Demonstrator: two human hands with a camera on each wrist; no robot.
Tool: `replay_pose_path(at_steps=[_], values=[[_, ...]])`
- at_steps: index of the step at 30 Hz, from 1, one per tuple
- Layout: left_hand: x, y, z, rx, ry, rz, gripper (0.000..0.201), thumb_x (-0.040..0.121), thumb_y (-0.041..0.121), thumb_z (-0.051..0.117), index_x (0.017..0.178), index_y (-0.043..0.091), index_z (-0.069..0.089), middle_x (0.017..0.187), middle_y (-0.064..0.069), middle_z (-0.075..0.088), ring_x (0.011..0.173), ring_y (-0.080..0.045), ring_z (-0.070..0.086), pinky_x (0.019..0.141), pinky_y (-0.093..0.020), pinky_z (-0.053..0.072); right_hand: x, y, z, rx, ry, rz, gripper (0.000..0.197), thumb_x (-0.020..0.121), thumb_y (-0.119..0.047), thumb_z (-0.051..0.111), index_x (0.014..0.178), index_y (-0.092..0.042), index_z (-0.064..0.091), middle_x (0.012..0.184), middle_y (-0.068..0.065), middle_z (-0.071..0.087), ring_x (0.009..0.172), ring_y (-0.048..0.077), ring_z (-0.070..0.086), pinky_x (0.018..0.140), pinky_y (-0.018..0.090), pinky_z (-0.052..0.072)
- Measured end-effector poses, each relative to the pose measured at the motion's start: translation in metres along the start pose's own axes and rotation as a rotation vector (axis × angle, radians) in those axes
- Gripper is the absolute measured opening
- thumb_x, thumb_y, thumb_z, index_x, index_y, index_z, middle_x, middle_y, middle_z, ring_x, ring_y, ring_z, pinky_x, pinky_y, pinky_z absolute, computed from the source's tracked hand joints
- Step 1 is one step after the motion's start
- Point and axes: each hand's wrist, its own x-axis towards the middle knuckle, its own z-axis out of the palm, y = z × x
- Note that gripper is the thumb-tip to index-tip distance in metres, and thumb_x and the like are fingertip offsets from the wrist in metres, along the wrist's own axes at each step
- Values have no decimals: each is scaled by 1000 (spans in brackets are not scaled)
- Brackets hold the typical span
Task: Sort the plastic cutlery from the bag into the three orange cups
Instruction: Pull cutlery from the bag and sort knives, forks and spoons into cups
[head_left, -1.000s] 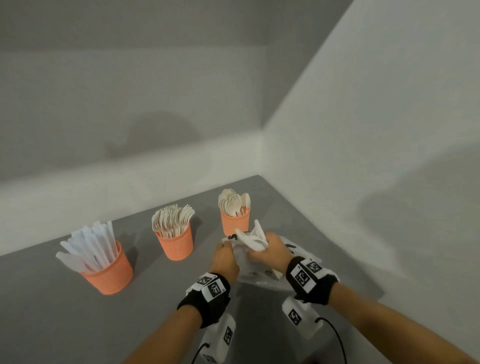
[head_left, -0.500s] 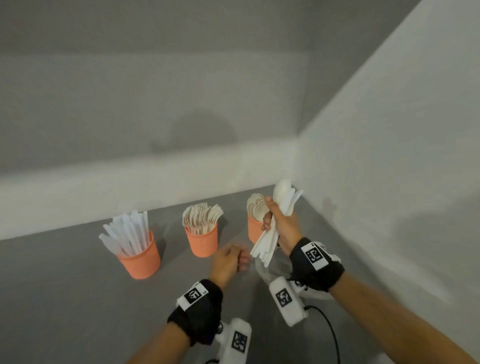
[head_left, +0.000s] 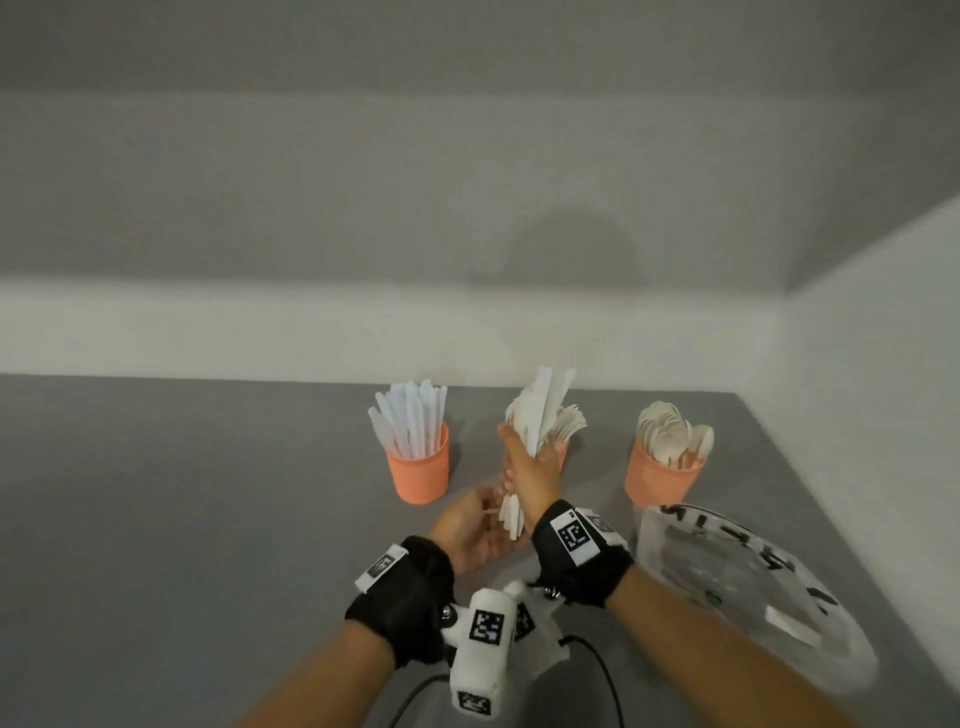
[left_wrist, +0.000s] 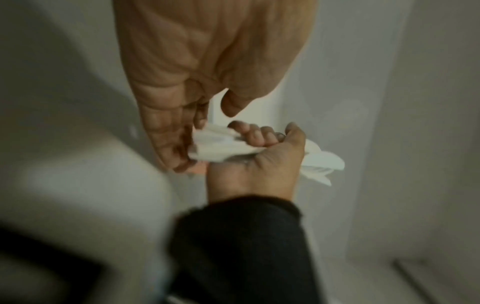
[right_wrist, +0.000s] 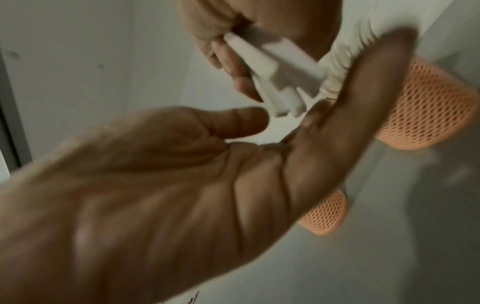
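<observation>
Three orange mesh cups stand in a row: the left cup holds knives, the right cup holds spoons, and the middle cup with forks is mostly hidden behind my right hand. My right hand grips an upright bundle of white plastic cutlery in front of that middle cup. Just below it, my left hand curls its fingers on the bundle's handle ends. The clear plastic bag lies to the right of my right arm.
The grey table runs into a corner, with a white wall behind the cups and another along the right side. The cups stand near the back edge. Cables and white tracker blocks hang under both wrists.
My right hand lifted the cutlery bundle out of the bag and carried it left, from the spoon cup to the middle cup. My left hand came up to the handle ends.
</observation>
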Motion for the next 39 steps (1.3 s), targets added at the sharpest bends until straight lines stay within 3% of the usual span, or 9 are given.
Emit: replay_pose_path(at_steps=[6,9,11,16,19,23,29,33,39], values=[[-2,21,-22,395,20,345,25,91,36,51,103,15,56,101,0,65,96,-10,60,78,-22,45,3,9,10,-457,-150,-46,20,92,-11,51,73,-11,56,55,0,50,45,9,48,41,17,35],[5,26,-20,465,110,430,26,81,26,68,101,11,60,100,-5,67,92,-14,64,75,-19,51,-7,25,18,-665,-293,-134,20,91,-22,48,106,-18,60,93,6,65,86,22,62,74,32,52],[8,28,-19,421,210,446,13,80,17,69,88,8,64,90,-12,68,80,-19,65,71,-23,53,-16,30,18,-775,-333,-169,26,79,-31,51,105,-32,55,91,1,68,85,23,66,77,41,55],[7,32,-25,417,24,396,24,89,21,57,86,-1,68,84,-10,72,59,-13,66,51,-23,52,-20,7,-1,-557,-590,59,22,83,-10,60,103,0,60,50,0,60,45,13,57,50,24,50],[4,38,-27,326,-163,265,22,91,23,52,80,9,65,87,-3,75,80,-18,68,79,-33,54,-26,-10,-9,-340,-789,339,11,91,-17,54,91,-8,60,61,4,68,55,13,66,54,23,53],[2,40,-27,271,-222,154,27,93,28,48,89,5,62,87,-2,74,79,-16,70,72,-27,56,-25,-5,-8,-245,-873,479,23,70,-31,62,76,-9,67,76,10,71,74,23,66,73,33,51],[6,42,-35,358,-98,283,30,89,33,54,96,6,63,91,-10,70,83,-18,67,80,-30,55,-33,-4,0,-127,-681,430,16,93,-19,48,82,-10,55,41,-6,48,35,7,44,49,26,52],[14,39,-44,360,111,364,33,86,36,60,99,7,56,82,-11,58,70,-18,56,71,-29,50,-22,8,-5,-210,-471,294,16,95,-21,49,86,-11,57,44,-5,31,31,6,27,36,15,28],[17,21,-29,553,331,559,20,83,27,67,85,11,54,71,-2,62,58,-12,57,53,-22,47,-16,23,-3,-639,-307,-39,16,96,-22,43,93,-28,57,59,-10,50,41,2,41,40,19,30]])
